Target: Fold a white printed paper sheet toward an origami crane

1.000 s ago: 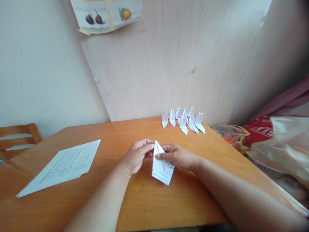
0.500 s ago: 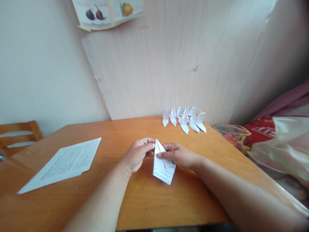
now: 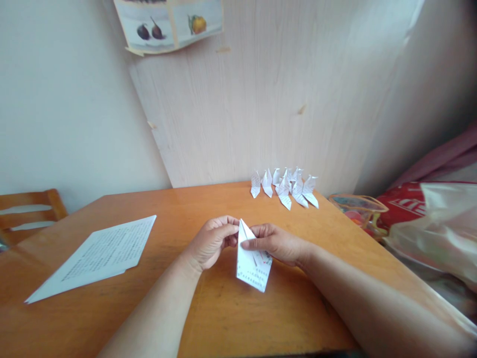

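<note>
Both hands pinch a folded paper (image 3: pixel 250 278) at its narrow end

The folded paper is held upright at a tilt over the tabletop (image 3: pixel 194 201), its narrow point uppermost and its broad, printed end towards the wearer. Whether its lowest corner touches the wood cannot be told. At its upper left edge, the left hand (image 3: pixel 214 242) is curled in, thumb and forefinger appearing to pinch just beside the point; its other fingertips are partly hidden. On its right side, the right hand (image 3: pixel 281 244) grips it, thumb flat across the front and fingers behind.

Beyond the folded paper and to its right stands a cluster of small paper figures (image 3: pixel 284 193); well to its left lie printed sheets (image 3: pixel 100 256).

The step in hand seems to be fine work on the narrow layers near the point. To do it well, the right thumb should press firmly enough to stop the layers sliding, without buckling the broad end. The left fingertips are best kept close to the point, where a small error would show most. The slit down the front makes a good guide: edges kept even along it should crease sharply, while a hurried pull could tear the tip.
</note>
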